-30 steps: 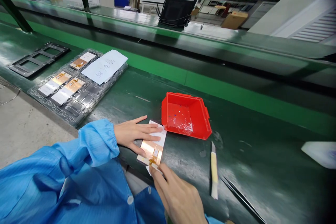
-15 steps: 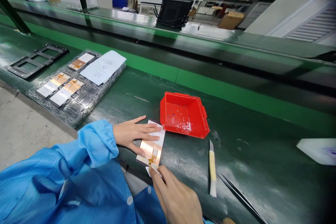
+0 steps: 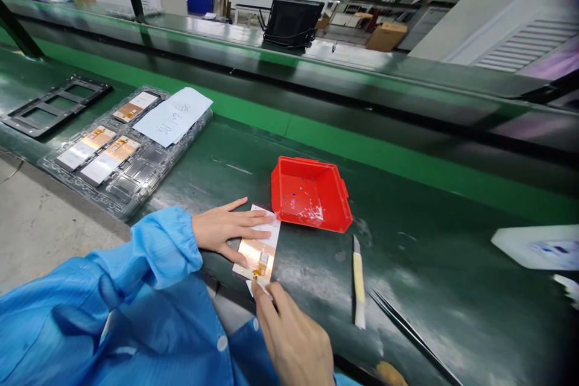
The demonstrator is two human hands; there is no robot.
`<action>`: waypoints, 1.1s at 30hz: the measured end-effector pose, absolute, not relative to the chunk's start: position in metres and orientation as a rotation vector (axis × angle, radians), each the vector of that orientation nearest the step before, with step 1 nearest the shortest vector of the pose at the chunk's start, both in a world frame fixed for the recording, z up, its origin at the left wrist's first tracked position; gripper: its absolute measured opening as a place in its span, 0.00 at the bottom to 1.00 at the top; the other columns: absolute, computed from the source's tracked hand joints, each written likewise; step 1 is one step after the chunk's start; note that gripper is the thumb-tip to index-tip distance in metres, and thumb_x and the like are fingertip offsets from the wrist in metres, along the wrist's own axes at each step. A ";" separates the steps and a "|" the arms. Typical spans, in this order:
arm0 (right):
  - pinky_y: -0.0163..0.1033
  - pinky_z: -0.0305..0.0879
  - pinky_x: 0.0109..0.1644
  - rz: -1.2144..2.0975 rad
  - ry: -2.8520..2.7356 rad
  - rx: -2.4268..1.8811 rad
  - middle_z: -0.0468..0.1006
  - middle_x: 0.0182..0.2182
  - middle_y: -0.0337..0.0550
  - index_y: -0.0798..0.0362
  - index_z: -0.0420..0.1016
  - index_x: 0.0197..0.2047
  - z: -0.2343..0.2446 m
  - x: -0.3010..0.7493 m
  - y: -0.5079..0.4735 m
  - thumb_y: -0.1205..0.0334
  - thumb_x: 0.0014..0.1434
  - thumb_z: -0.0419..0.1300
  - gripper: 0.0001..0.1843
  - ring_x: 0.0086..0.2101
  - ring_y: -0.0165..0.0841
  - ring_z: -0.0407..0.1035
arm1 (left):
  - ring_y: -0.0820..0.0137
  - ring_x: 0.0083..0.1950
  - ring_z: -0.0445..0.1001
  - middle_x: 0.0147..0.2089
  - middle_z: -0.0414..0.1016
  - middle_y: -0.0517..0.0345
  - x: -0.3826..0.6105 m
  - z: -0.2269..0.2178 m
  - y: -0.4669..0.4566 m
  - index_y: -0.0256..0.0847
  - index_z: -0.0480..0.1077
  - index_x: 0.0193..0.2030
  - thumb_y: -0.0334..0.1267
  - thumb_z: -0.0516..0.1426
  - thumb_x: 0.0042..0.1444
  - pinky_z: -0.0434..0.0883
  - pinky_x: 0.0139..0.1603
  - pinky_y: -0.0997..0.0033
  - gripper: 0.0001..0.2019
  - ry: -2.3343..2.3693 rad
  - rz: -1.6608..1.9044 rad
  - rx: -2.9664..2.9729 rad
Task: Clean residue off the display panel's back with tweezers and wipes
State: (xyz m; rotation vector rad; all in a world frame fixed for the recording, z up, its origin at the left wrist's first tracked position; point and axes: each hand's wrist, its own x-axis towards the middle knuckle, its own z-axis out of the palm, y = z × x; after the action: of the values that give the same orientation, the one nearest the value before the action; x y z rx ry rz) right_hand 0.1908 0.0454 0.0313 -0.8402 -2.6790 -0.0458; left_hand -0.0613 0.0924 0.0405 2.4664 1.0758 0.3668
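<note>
A flat phone-screen-like panel (image 3: 257, 250), white at the far end and copper-coloured nearer me, lies on the green bench top. My left hand (image 3: 228, 230) rests across it with fingers spread, pressing lightly on its face. At the panel's near end, beside a small gold flex cable (image 3: 259, 272), my right hand (image 3: 294, 332) pinches a small white piece (image 3: 249, 287). Most of that piece is hidden by the fingers, so its kind cannot be made out. Just beyond the panel stands a red plastic bin (image 3: 312, 193) with small scraps inside.
Right of my right hand lie a yellow-handled knife (image 3: 358, 283) and metal tweezers (image 3: 407, 332). A white pointed object (image 3: 538, 247) is at the far right. Leftward, a clear tray (image 3: 158, 178) holds several similar panels and a handwritten paper (image 3: 174, 114); a black frame (image 3: 54, 105) lies past it.
The whole view has shifted slightly, so things sit a little further left. The right hand still pinches the white piece at the panel's near end; the left hand stays flat on the panel.
</note>
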 end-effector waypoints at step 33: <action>0.35 0.66 0.37 0.760 -2.018 -1.155 0.76 0.35 0.43 0.50 0.75 0.41 0.025 0.224 0.080 0.58 0.66 0.54 0.09 0.36 0.34 0.73 | 0.57 0.73 0.45 0.71 0.50 0.44 -0.065 0.056 0.047 0.41 0.45 0.71 0.53 0.52 0.63 0.47 0.69 0.48 0.35 1.309 0.379 2.569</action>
State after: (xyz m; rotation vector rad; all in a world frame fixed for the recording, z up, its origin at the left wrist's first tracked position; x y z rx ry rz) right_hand 0.2241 0.0803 0.0247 -1.1547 -2.0180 0.7600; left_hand -0.0652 0.0472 0.0561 2.5687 1.3086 0.3786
